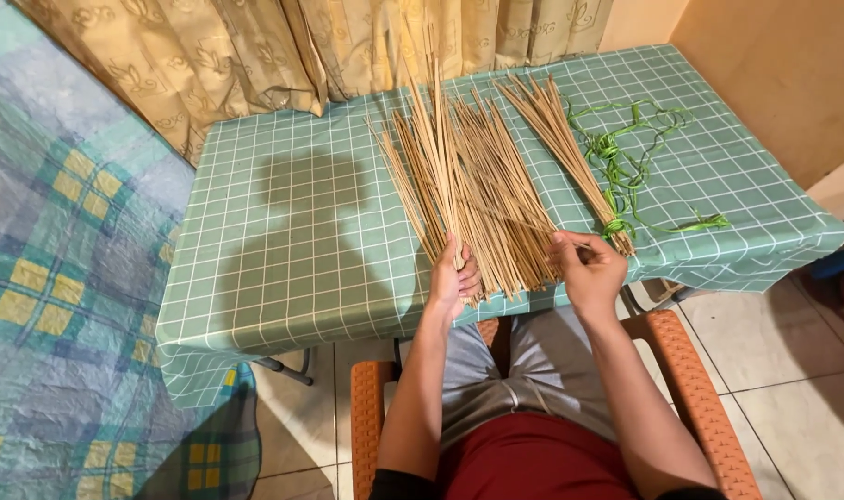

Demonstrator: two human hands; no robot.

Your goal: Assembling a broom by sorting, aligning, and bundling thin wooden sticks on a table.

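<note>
The fingers of the left hand [452, 275] are closed around the near ends of a few thin sticks [438, 148], which rise away from the person toward the curtain [255, 46]. The right hand [589, 268] pinches one thin stick, hard to make out, beside the big pile of sticks [496, 194]. The pile lies on the surface [292, 241] with its long axis pointing away, between both hands. A smaller bundle [570, 157] and green ribbon [626, 167] lie to the right.
</note>
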